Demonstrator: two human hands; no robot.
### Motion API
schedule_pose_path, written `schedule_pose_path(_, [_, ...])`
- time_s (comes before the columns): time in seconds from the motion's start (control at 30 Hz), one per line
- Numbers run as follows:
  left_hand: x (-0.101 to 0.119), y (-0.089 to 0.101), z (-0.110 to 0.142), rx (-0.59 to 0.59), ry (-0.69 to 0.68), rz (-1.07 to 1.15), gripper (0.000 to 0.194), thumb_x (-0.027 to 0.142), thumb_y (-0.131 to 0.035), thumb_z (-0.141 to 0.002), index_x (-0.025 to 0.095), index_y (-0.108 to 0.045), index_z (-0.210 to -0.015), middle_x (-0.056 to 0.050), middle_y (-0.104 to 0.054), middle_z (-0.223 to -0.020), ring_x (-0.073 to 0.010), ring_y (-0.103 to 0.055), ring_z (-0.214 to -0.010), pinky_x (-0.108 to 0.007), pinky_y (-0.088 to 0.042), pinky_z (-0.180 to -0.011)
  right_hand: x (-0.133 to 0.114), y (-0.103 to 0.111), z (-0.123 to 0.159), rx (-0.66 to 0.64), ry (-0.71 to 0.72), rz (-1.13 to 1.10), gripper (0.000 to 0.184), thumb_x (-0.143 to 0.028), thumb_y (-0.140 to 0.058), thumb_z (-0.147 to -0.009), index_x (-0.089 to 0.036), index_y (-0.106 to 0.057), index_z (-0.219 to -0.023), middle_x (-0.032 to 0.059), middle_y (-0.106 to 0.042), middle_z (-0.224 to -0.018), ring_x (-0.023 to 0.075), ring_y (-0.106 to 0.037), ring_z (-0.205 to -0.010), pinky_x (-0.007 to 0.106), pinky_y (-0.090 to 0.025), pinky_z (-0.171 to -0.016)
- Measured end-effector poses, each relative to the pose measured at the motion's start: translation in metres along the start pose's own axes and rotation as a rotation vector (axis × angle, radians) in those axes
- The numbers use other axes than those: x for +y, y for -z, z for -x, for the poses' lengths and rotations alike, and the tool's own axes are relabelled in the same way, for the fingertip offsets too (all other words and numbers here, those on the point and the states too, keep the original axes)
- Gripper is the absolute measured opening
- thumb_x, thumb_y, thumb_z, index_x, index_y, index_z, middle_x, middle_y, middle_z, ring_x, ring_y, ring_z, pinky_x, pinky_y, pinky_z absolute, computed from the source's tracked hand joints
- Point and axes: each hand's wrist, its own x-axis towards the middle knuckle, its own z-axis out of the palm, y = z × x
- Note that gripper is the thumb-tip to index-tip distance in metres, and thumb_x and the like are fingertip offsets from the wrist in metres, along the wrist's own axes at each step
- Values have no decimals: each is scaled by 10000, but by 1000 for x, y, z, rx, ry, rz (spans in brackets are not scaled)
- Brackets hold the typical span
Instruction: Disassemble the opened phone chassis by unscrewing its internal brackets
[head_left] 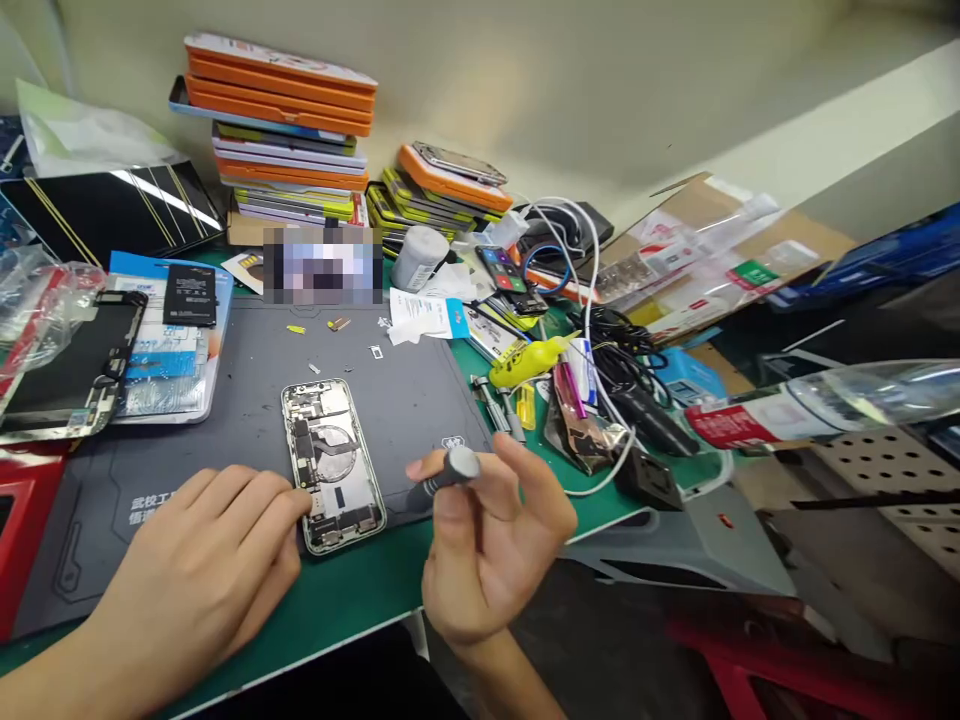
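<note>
An opened phone (331, 462) lies face down on a grey work mat (225, 400), its boards and coil showing. My left hand (202, 570) rests on the mat with its fingers curled, the fingertips touching the phone's lower left edge. My right hand (487, 545) hovers just right of the phone and pinches a dark screwdriver (442, 475) between thumb and fingers, grey cap end up. The other fingers are spread. A few tiny loose parts (339, 324) lie on the mat behind the phone.
A detached phone screen (75, 370) and a black battery (190, 295) lie at the left. Stacked orange phone boxes (281, 120) stand at the back. Tools, a yellow bottle (529, 360), cables (622, 370) and a plastic bottle (817, 405) crowd the right side.
</note>
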Motion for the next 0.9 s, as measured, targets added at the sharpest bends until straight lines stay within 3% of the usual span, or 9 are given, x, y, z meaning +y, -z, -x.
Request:
schedule_pose_path(0.1, [-1,1,1,-5,-2,-7,177,114,-482,-1083,149,-652,-1053,-80,-696,-942,-247,-578,-849,-406,-362,-753,6,11,-11,-143,124,347,502,-118,-614,-1041,-280,-566,-1514,83,-764,-1188,207,-701,-894,376,-599,-762])
schedule_pose_path(0.23, [-2,0,1,-6,-17,-22,199,146,-462,-1101,144,-659,-1067,-80,-691,-942,-248,-577,-850,-409,-375,-769,19,29,-21,-451,87,795,341,-196,-608,-1082,-198,-667,-1418,78,-771,-1008,236,-667,-887,385,-559,-781])
schedule_pose_path(0.43, [-4,-1,2,-13,-23,-31,210,180,-461,-1112,135,-664,-1083,-91,-689,-957,-257,-578,-859,-419,-382,-775,43,60,-36,-422,-16,789,281,-329,-546,-1119,-197,-763,-1240,99,-792,-1101,263,-714,-1017,406,-567,-905])
schedule_pose_path(0.53, [-4,0,2,-21,-31,-38,214,185,-457,-1114,135,-664,-1093,-90,-690,-957,-257,-586,-863,-417,-393,-783,59,80,-61,-342,-169,883,325,-304,-491,-1123,-187,-776,-1225,107,-808,-1164,276,-747,-1066,395,-548,-901])
schedule_pose_path(0.6, [-4,0,2,-26,-34,-43,212,190,-458,-1115,137,-663,-1100,-88,-696,-963,-257,-592,-862,-417,-395,-780,68,88,-76,-475,-275,994,315,-325,-513,-1107,-208,-790,-1197,91,-817,-1185,276,-758,-1048,376,-530,-853])
schedule_pose_path(0.77, [-3,1,1,-19,-28,-32,157,139,-498,-1084,150,-653,-1104,-77,-715,-965,-249,-620,-866,-406,-393,-755,78,84,-86,-645,-307,1097,255,-380,-641,-1031,-207,-827,-1031,93,-810,-1111,273,-752,-875,345,-421,-662])
schedule_pose_path(0.9, [-1,2,0,-14,-11,-25,154,112,-518,-1060,143,-659,-1115,-71,-725,-958,-246,-634,-865,-403,-406,-755,79,75,-81,-658,-350,1239,259,-380,-632,-1030,-185,-800,-998,120,-793,-1112,266,-745,-807,344,-389,-622])
